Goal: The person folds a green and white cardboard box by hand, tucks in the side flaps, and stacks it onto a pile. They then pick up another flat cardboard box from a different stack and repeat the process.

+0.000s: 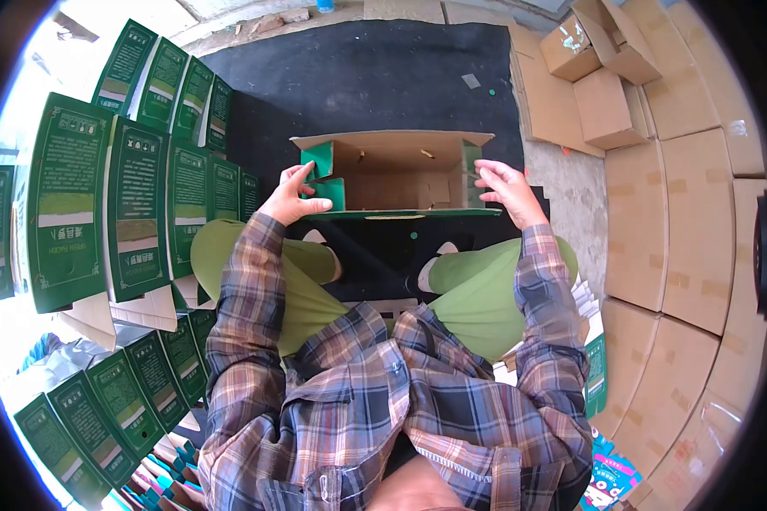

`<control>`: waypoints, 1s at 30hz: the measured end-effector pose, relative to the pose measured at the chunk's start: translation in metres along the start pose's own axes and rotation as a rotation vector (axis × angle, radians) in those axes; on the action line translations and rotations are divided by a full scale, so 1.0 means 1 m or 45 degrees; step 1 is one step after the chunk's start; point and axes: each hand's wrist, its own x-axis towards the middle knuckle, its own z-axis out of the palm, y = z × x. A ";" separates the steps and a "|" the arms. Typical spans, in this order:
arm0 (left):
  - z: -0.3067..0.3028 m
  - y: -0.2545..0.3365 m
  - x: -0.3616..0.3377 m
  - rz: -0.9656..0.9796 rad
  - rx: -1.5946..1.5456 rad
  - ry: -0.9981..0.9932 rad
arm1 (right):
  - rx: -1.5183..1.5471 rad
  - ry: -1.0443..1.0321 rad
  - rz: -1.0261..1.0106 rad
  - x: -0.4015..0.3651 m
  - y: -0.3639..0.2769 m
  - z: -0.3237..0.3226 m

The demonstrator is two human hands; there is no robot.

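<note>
An open-topped cardboard box (392, 183), green outside and brown inside, lies in front of my knees. At its left end, my left hand (294, 196) touches the green end flaps (322, 159) with thumb and fingers spread apart. My right hand (509, 187) is at the opposite end, its fingertips bent round a green end flap (471, 170). The long back flap stands raised along the far edge. Inside the box only bare brown cardboard and small slots show.
Rows of green printed boxes (68, 204) stand to my left. On the right rise stacked brown cartons (635, 221), with small open cartons (609, 106) at the back. A black mat (358, 77) covers the floor. A pink and blue printed package (609, 477) lies low at right.
</note>
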 end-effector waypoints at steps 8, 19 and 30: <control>-0.013 -0.014 0.007 -0.066 -0.093 -0.237 | 0.172 -0.119 0.181 0.010 -0.002 0.002; 0.018 -0.001 0.020 0.014 0.420 0.537 | -1.076 0.405 -0.636 0.015 0.024 0.027; 0.053 0.029 0.003 0.446 1.133 0.265 | -1.681 0.149 -0.606 0.003 0.017 0.064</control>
